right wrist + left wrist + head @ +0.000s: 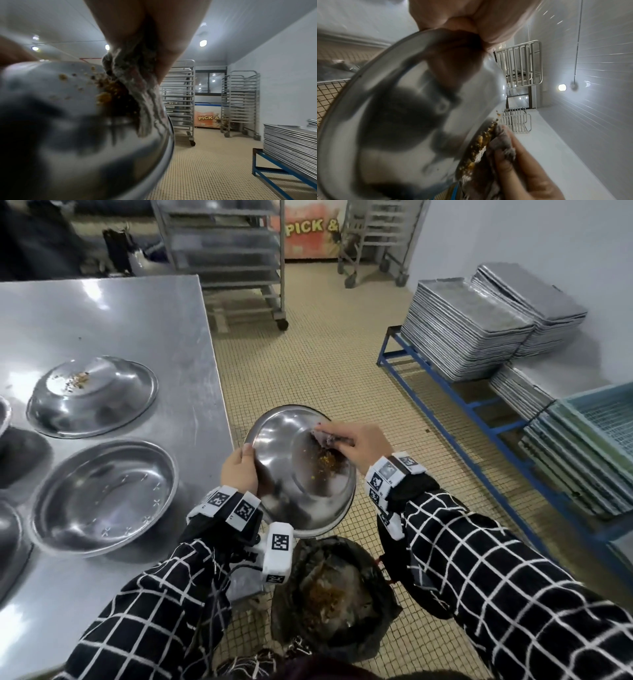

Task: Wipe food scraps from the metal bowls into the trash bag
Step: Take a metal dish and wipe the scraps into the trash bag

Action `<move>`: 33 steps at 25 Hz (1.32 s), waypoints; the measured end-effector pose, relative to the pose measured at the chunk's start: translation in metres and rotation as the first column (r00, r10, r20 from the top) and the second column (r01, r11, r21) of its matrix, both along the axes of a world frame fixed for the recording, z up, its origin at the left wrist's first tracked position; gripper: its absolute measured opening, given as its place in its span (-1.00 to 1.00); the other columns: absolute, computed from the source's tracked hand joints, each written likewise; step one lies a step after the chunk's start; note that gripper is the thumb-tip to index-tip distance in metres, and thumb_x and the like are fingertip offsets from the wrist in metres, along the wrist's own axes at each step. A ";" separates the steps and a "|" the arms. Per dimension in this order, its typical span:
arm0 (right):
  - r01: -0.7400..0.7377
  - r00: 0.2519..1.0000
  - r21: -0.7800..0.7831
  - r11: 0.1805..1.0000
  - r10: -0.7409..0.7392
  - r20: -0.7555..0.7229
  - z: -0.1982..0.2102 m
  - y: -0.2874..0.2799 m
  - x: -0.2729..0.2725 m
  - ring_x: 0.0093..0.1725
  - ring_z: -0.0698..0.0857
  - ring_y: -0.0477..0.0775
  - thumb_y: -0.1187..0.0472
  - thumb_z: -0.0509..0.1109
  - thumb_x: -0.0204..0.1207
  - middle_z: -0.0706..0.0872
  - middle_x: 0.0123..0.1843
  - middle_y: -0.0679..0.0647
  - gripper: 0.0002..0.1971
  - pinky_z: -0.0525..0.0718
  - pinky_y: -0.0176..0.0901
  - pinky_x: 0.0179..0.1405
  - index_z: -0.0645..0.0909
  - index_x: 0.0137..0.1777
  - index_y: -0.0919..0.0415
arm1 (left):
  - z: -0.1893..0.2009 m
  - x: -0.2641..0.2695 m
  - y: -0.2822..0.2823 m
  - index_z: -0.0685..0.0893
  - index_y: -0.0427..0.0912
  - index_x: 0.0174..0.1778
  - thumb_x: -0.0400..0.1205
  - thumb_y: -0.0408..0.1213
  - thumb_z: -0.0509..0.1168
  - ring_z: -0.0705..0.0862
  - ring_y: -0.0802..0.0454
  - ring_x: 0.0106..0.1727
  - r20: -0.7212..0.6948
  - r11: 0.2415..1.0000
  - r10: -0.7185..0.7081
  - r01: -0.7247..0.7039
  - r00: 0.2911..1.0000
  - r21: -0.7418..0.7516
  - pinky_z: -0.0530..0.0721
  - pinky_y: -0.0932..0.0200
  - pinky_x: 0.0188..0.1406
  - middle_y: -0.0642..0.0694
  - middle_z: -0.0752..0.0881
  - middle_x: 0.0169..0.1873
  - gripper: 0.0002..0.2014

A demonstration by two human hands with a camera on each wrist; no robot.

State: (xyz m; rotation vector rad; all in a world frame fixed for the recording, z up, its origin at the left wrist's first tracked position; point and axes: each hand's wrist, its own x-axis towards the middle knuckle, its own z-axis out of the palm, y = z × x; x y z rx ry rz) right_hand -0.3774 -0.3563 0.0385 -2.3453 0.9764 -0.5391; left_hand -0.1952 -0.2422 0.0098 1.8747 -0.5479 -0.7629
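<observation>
A metal bowl (pixel 281 440) is tilted over the black trash bag (pixel 373 628) on the floor. My left hand (pixel 239 470) grips its left rim, thumb inside. My right hand (pixel 359 441) holds a grey, soiled cloth (pixel 323 438) pressed against the bowl's inside. Yellow-brown food scraps (pixel 327 462) lie just below the cloth. In the left wrist view the bowl (pixel 402 121) fills the frame, with scraps (pixel 479 143) beside the cloth (pixel 503 142). The right wrist view shows the cloth (pixel 137 94) against the scraps (pixel 109 94) in the bowl (pixel 68 135).
On the steel table (pixel 120 313) at left sit a bowl with scraps (pixel 92 395), another bowl (pixel 102 498) and parts of others at the edge. Stacked trays (pixel 479 330) rest on a blue rack (pixel 462 402) at right. Wheeled racks (pixel 233 251) stand behind.
</observation>
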 end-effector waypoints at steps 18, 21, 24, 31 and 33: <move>0.052 0.980 -0.037 0.998 -0.043 0.195 0.011 0.027 -0.019 -0.10 0.68 -0.23 0.20 0.31 0.62 0.76 0.09 0.00 -0.65 0.53 -0.65 -0.06 0.57 0.40 0.02 | 0.014 -0.049 0.001 0.62 -0.19 0.05 0.77 -0.12 0.05 0.60 -0.09 0.02 -0.111 0.994 0.014 -0.026 0.994 -0.110 0.52 0.10 0.13 -0.17 0.65 -0.05 -0.71; -0.042 0.992 -0.055 0.998 0.048 0.118 -0.006 0.039 -0.041 0.19 0.68 0.00 0.26 0.36 0.57 0.64 0.35 0.08 -0.57 0.61 -0.28 0.23 0.51 0.42 -0.05 | 0.014 -0.049 -0.005 0.60 -0.02 -0.21 0.74 -0.04 0.08 0.65 -0.13 0.06 -0.167 0.992 0.041 -0.061 0.985 -0.113 0.57 0.00 0.23 -0.15 0.69 -0.06 -0.70; -0.121 0.992 0.025 0.992 0.120 0.039 -0.025 0.045 -0.071 0.22 0.67 -0.05 0.30 0.35 0.56 0.63 0.36 0.08 -0.58 0.63 -0.16 0.27 0.53 0.40 -0.01 | 0.006 -0.045 -0.009 0.62 0.05 -0.23 0.70 0.03 0.10 0.69 -0.19 0.11 -0.200 0.989 0.068 -0.092 0.977 -0.112 0.60 -0.18 0.28 -0.19 0.74 0.02 -0.71; 0.440 0.776 0.240 0.866 -0.501 0.384 -0.033 0.079 -0.073 -0.08 0.68 -0.30 0.10 0.24 0.63 0.76 0.09 -0.05 -0.66 0.68 -0.46 -0.08 0.55 0.39 -0.07 | 0.015 -0.063 -0.007 0.68 0.08 -0.14 0.69 0.02 0.12 0.73 -0.15 0.10 -0.319 0.987 0.004 -0.056 0.948 -0.153 0.64 -0.19 0.24 -0.14 0.76 0.02 -0.75; 0.362 0.839 0.113 0.925 -0.376 0.394 -0.027 0.091 -0.054 0.27 0.64 -0.02 -0.03 0.14 0.66 0.65 0.34 0.00 -0.61 0.61 -0.14 0.28 0.42 0.48 -0.15 | 0.020 -0.070 -0.007 0.70 0.01 -0.10 0.68 0.00 0.15 0.73 -0.17 0.12 -0.342 0.980 -0.034 -0.036 0.939 -0.197 0.63 -0.19 0.25 -0.18 0.76 0.04 -0.75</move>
